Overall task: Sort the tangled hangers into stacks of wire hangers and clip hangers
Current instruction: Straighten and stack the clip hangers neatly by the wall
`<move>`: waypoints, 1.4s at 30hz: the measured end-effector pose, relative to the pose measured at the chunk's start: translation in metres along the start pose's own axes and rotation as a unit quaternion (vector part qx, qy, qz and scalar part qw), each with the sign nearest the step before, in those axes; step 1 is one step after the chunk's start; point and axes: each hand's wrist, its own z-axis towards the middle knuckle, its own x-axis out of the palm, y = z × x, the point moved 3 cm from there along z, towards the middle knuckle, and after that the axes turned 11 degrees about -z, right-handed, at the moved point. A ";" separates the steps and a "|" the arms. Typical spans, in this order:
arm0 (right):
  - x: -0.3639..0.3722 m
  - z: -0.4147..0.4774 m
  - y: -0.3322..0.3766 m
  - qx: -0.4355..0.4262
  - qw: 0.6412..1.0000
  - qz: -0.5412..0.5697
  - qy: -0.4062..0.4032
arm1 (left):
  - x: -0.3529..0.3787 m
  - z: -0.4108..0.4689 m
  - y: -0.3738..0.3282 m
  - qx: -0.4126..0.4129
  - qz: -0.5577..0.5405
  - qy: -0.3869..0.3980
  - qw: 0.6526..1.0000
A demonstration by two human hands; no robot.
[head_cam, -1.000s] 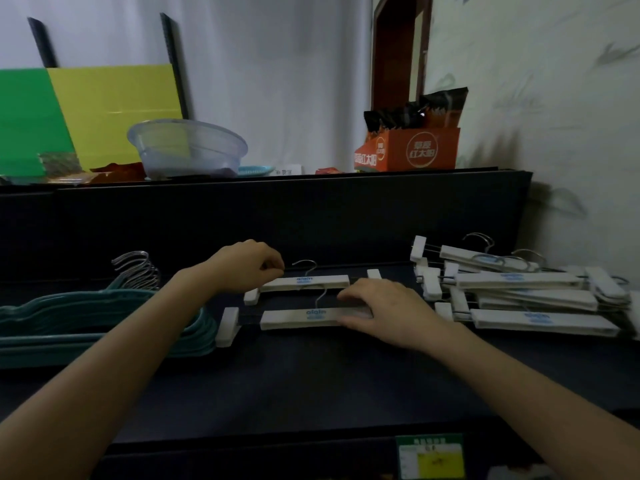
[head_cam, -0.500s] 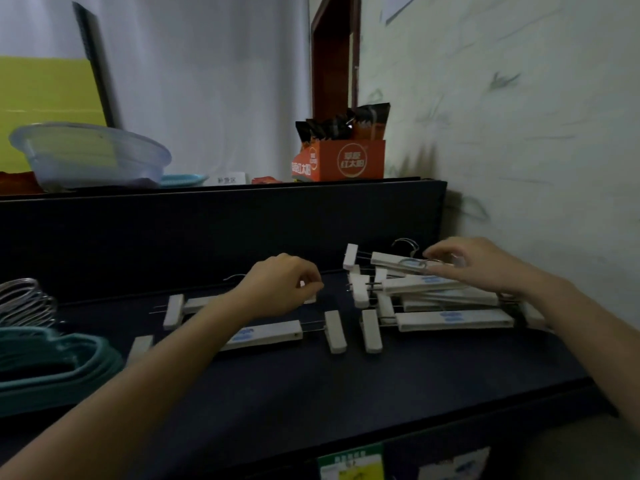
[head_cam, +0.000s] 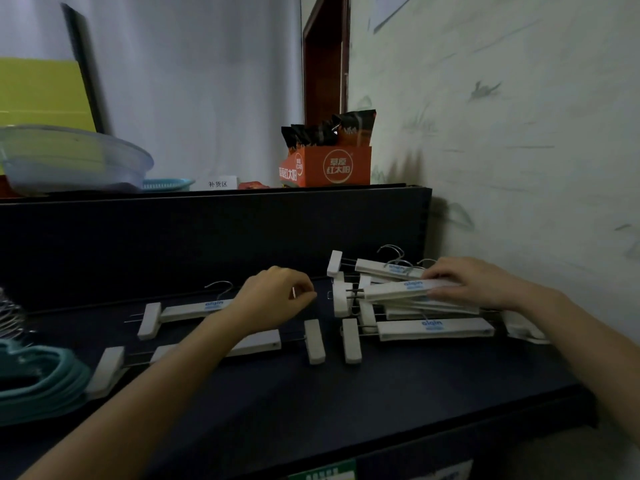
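Note:
A pile of white clip hangers (head_cam: 433, 329) lies at the right of the dark table (head_cam: 381, 410), against the wall. My right hand (head_cam: 474, 285) grips the bar of the top clip hanger (head_cam: 398, 291) in that pile, fingers over it and thumb underneath. Two more white clip hangers lie apart to the left: a far one (head_cam: 188, 310) and a near one (head_cam: 256, 344). My left hand (head_cam: 277, 299) is curled shut over the far hanger's right end, which it hides. Teal hangers with metal hooks (head_cam: 38, 379) are stacked at the left edge.
A raised black shelf (head_cam: 207, 230) runs behind the table, carrying a clear plastic bowl (head_cam: 69, 161) and an orange snack box (head_cam: 325, 166). A pale wall (head_cam: 519, 168) closes the right side. The table's front edge (head_cam: 450, 434) runs close below my arms.
My right hand left the near hanger, moved right to the pile and closed on its top hanger. The view swung right. My left hand stayed on the far hanger.

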 end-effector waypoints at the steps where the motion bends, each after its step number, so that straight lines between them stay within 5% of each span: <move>1: -0.003 0.000 -0.001 0.002 1.000 -0.004 -0.004 | -0.003 -0.002 0.002 -0.005 -0.004 -0.007 1.000; 12: -0.051 0.021 0.077 -0.063 0.985 0.029 -0.160 | -0.087 -0.052 0.043 -0.104 -0.001 -0.125 0.987; 23: -0.015 0.083 0.228 -0.153 0.982 0.065 -0.094 | -0.133 -0.122 0.074 -0.171 0.045 -0.187 0.966; 42: 0.009 0.095 0.259 -0.171 0.984 0.049 -0.018 | -0.125 -0.124 0.083 -0.151 0.052 -0.165 0.973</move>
